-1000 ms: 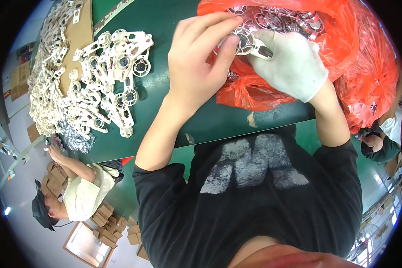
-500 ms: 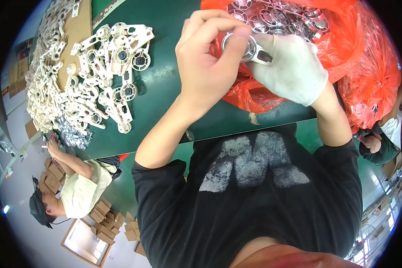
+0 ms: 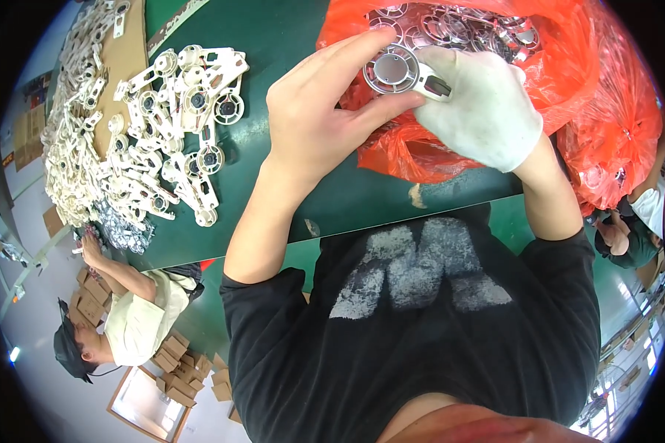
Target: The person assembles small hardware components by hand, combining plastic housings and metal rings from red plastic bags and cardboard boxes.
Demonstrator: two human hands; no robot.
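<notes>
A white plastic arm with a silver spoked ring at its end is held up in front of the red bag. My bare left hand frames the ring, its index fingertip at the top edge and its thumb along the lower edge. The gloved right hand is closed around the other end of the arm, hiding part of it. Whether the ring is fixed to the arm cannot be seen. Similar loose silver rings lie in the red plastic bag behind my hands.
Cream-white arms with round ends are piled on the green table at left. Brown cardboard lies beneath some. Another red bag stands at right. A person in a cap works at left; another person is at right.
My left thumb has moved off the ring's face to its lower edge, and the left hand has shifted left and opened wider. The ring's face now shows fully. My right hand keeps its grip.
</notes>
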